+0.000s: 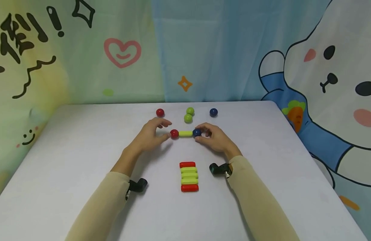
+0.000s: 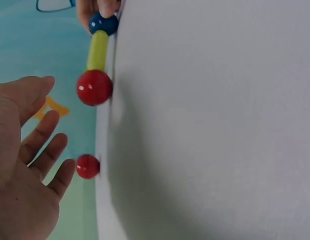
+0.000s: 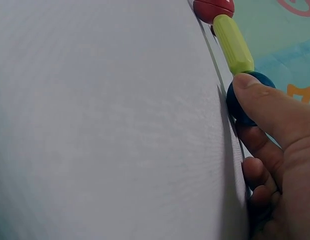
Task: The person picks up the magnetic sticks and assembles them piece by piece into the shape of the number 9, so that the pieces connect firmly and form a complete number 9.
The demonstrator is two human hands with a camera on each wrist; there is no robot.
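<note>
A yellow-green rod [image 1: 185, 133] joins a red ball [image 1: 174, 134] on its left end to a dark blue ball [image 1: 196, 133] on its right end. My right hand [image 1: 214, 138] pinches the blue ball between thumb and fingers, as the right wrist view shows with the blue ball [image 3: 240, 102] under the thumb. Beside the red ball, my left hand [image 1: 150, 134] has its fingers spread and holds nothing. In the left wrist view a gap separates the left hand [image 2: 32, 145] from the joined red ball [image 2: 94, 87].
Behind the hands lie a loose red ball [image 1: 160, 112], two green balls [image 1: 188, 118] and a dark blue ball [image 1: 213, 112]. Nearer me, a row of several yellow-green rods [image 1: 189, 175] lies between two red rods [image 1: 189, 188] on the white table [image 1: 82, 150]. A printed curtain [image 1: 209, 50] hangs behind.
</note>
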